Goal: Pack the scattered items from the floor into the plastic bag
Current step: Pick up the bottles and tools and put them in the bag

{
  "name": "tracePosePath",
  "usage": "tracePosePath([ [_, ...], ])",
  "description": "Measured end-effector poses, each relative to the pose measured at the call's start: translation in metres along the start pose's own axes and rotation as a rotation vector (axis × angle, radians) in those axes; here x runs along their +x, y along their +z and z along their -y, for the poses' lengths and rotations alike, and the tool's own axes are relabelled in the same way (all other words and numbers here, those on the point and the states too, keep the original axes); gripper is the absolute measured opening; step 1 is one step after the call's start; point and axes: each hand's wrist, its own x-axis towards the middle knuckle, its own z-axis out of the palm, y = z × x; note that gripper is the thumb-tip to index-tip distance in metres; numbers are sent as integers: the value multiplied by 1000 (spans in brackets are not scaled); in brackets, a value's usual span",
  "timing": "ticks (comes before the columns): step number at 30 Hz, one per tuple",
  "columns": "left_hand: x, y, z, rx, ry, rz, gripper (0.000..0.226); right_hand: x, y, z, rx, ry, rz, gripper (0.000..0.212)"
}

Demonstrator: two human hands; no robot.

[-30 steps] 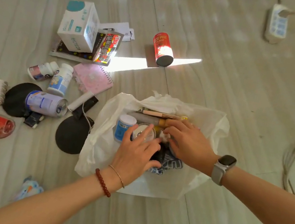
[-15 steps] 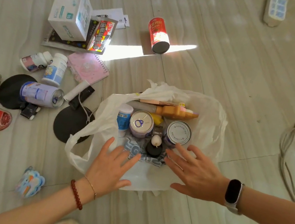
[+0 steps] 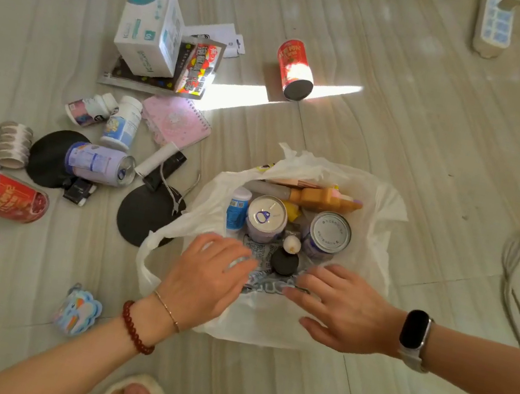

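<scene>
**Settling the load before the next pick**

Packing goes best if the plastic bag (image 3: 382, 225), white, crinkled and gaping on the floor (image 3: 404, 118), keeps its mouth wide and its cans upright. Scattered items remain well to its left, such as the white box (image 3: 148, 34). Left hand (image 3: 205, 281) and right hand (image 3: 343, 308) lie released, fingers flat, on the bag's near edge, grasping nothing.

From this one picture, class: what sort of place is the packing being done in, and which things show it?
Probably a room in a home. The floor is pale wood-look planks, a power strip with trailing cable lies on it, and the person wears fluffy slippers.
</scene>
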Motion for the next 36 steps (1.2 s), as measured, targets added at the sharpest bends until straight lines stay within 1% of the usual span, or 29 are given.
tracePosePath([
  [3, 5, -32, 18, 14, -155, -229, 22, 50, -12, 5, 42, -59, -132, 32],
  [5, -5, -50, 35, 56, -288, -371, 25, 87, -25, 8, 103, -59, -241, 30],
  [7, -23, -63, 54, 40, -470, -417, 30, 129, -36, 12, 163, -56, -325, 29],
  [8, -36, -65, 64, 14, -580, -398, 32, 152, -40, 15, 184, -46, -338, 29],
  [9, -52, -65, 74, -15, -694, -347, 35, 175, -42, 18, 208, -22, -328, 31],
  [10, -68, -64, 83, -44, -809, -258, 41, 199, -42, 23, 249, 25, -288, 33],
  [11, -87, -61, 92, -77, -916, -136, 49, 221, -40, 27, 308, 97, -215, 34],
  [13, -126, -53, 101, -150, -1066, 146, 65, 260, -25, 31, 395, 256, 25, 36],
  [14, -143, -49, 102, -168, -1099, 282, 73, 274, -14, 32, 390, 307, 152, 37],
  [15, -160, -44, 100, -178, -1113, 390, 83, 284, -2, 33, 364, 323, 241, 39],
  [16, -173, -40, 98, -194, -1121, 459, 90, 289, 10, 35, 330, 316, 300, 43],
  [18, -190, -33, 91, -222, -1130, 505, 93, 293, 33, 43, 218, 257, 364, 55],
  [20, -197, -26, 85, -258, -1138, 446, 84, 290, 55, 55, 65, 182, 380, 72],
  [22, -199, -24, 82, -303, -1193, 315, 75, 287, 71, 65, -42, 155, 390, 90],
  [23, -198, -24, 83, -322, -1215, 265, 76, 287, 75, 66, -60, 156, 388, 95],
  [24, -196, -25, 85, -336, -1229, 236, 80, 288, 77, 66, -56, 160, 378, 96],
  [25, -195, -25, 87, -349, -1234, 220, 82, 289, 77, 63, -41, 161, 365, 92],
  [27, -192, -28, 90, -358, -1237, 170, 82, 292, 74, 57, -18, 146, 353, 75],
  [30, -182, -35, 96, -361, -1284, 61, 67, 295, 70, 60, -31, 97, 299, 35],
  [31, -179, -39, 98, -348, -1301, 9, 64, 296, 68, 62, -2, 113, 278, 27],
  [33, -171, -47, 104, -335, -1316, -120, 64, 299, 59, 63, 166, 276, 203, 22],
  [35, -158, -59, 108, -348, -1294, -261, 69, 299, 42, 56, 427, 447, 88, 21],
  [36, -149, -66, 108, -364, -1277, -331, 71, 296, 32, 53, 572, 487, 6, 21],
])
